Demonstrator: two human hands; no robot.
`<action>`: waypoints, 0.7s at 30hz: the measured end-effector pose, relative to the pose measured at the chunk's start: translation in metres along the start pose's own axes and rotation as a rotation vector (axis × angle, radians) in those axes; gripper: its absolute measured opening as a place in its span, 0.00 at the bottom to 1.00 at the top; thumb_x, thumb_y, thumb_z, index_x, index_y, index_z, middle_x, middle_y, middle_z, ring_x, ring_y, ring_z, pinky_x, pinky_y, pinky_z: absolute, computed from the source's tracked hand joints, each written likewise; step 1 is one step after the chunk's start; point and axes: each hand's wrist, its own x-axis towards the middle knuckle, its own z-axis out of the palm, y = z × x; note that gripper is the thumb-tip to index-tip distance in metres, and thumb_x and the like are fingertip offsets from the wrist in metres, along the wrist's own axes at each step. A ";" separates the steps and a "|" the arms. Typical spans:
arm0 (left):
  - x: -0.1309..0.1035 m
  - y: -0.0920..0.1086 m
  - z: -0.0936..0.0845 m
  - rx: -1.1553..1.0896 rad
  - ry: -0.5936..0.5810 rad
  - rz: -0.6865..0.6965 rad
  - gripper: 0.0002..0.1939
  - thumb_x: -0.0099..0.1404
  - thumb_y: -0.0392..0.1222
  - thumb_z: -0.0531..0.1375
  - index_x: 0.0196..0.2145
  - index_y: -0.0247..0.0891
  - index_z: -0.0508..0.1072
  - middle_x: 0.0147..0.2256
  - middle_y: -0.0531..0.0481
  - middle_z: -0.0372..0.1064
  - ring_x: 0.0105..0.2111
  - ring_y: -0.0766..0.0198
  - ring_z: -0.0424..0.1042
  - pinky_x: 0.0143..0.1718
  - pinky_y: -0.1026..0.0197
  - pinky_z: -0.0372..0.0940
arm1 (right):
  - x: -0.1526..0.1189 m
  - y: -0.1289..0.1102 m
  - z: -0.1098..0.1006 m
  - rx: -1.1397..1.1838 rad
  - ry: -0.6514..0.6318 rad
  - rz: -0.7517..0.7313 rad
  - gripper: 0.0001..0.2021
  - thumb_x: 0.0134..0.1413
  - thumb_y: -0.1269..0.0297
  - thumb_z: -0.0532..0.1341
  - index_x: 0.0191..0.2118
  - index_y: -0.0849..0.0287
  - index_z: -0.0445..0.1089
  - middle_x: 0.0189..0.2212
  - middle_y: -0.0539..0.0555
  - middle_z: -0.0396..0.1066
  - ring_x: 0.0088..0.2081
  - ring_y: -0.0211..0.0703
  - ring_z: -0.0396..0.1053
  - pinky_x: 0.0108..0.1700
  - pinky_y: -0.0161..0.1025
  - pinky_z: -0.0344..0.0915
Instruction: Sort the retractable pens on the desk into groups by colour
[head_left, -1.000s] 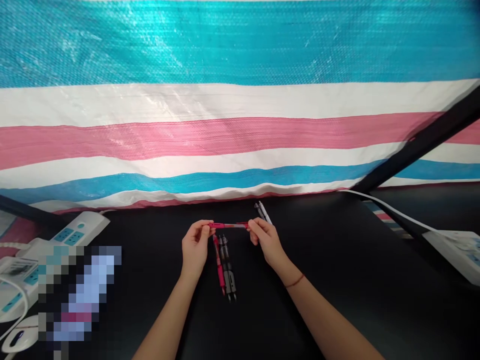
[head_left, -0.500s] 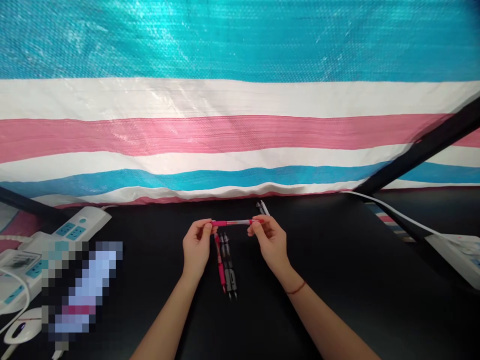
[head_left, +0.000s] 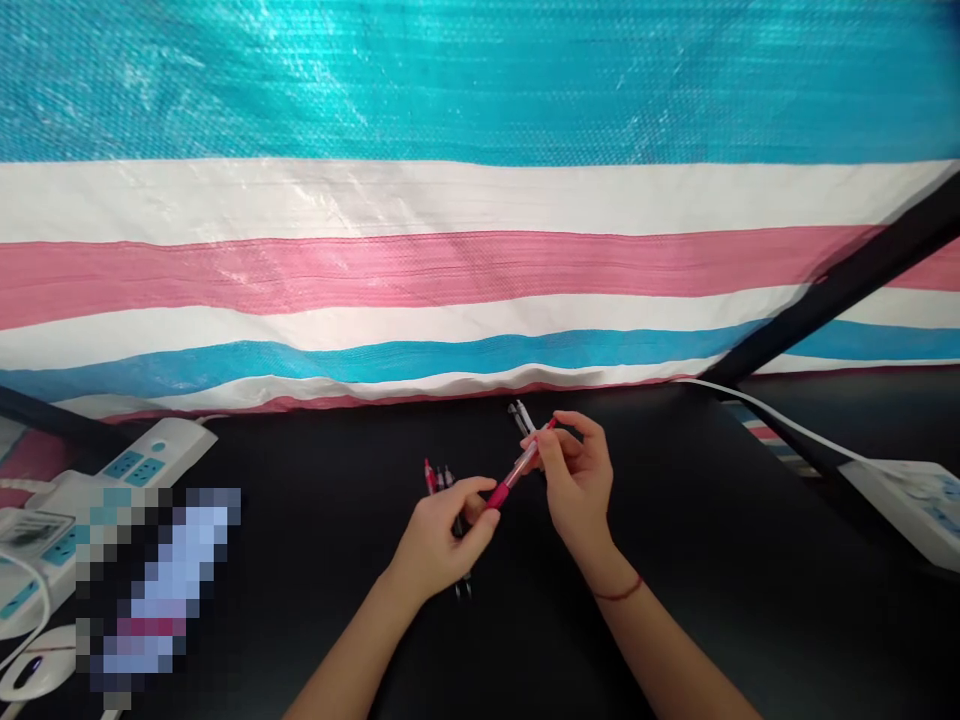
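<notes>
A red pen with a clear barrel hangs at a slant above the black table, between both hands. My left hand pinches its lower, red grip end. At its upper end my right hand holds the pen between thumb and fingers. Beneath my left hand lie another red pen and dark pens, mostly hidden by that hand. Behind the held pen, a white pen and a dark one rest near the table's back, partly covered by my right hand.
A white power strip and a white mouse are at the left, beside a pixelated patch. Another power strip with a white cable sits at the right. Striped sheeting and dark poles stand behind the black table.
The held red pen has turned from level to slanted, right end up. My left hand moved right and down, over the lying pens; my right hand moved right and slightly up.
</notes>
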 end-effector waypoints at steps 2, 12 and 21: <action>-0.001 0.005 0.005 -0.009 -0.065 -0.053 0.14 0.62 0.42 0.56 0.45 0.41 0.73 0.24 0.54 0.72 0.24 0.65 0.71 0.32 0.64 0.67 | 0.001 -0.001 -0.002 -0.034 -0.014 0.009 0.13 0.53 0.56 0.63 0.41 0.56 0.64 0.23 0.49 0.73 0.20 0.38 0.71 0.23 0.37 0.70; -0.001 0.009 0.015 -0.239 -0.144 -0.301 0.15 0.62 0.42 0.57 0.46 0.40 0.73 0.28 0.50 0.76 0.27 0.62 0.74 0.33 0.61 0.68 | 0.002 0.010 -0.005 0.026 -0.292 0.108 0.15 0.53 0.56 0.63 0.45 0.54 0.65 0.31 0.51 0.74 0.25 0.39 0.73 0.25 0.38 0.73; 0.002 0.005 0.011 -0.244 -0.113 -0.332 0.13 0.61 0.44 0.58 0.43 0.39 0.74 0.28 0.49 0.77 0.27 0.60 0.75 0.32 0.60 0.69 | 0.001 0.010 -0.001 0.070 -0.227 0.178 0.18 0.50 0.59 0.66 0.46 0.55 0.65 0.32 0.51 0.75 0.25 0.39 0.74 0.25 0.37 0.74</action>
